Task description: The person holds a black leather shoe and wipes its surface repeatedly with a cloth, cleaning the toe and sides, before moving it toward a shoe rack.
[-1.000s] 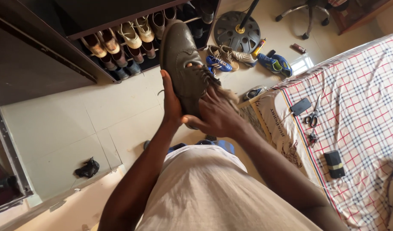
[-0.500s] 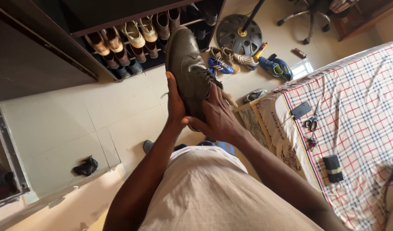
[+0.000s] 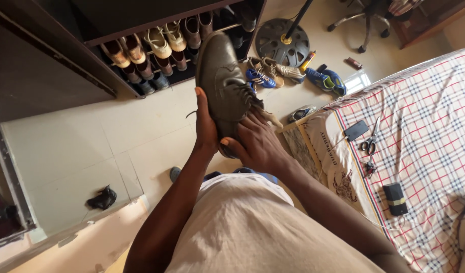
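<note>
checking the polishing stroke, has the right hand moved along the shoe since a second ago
Yes. The right hand has slid down the dark shoe toward its heel and the body, judged against the left hand, which stays gripping the shoe's side.

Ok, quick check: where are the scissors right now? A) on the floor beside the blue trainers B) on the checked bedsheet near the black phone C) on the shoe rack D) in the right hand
B: the scissors lie on the checked bedsheet beside the black phone, while both hands are on the dark brogue shoe.
</note>
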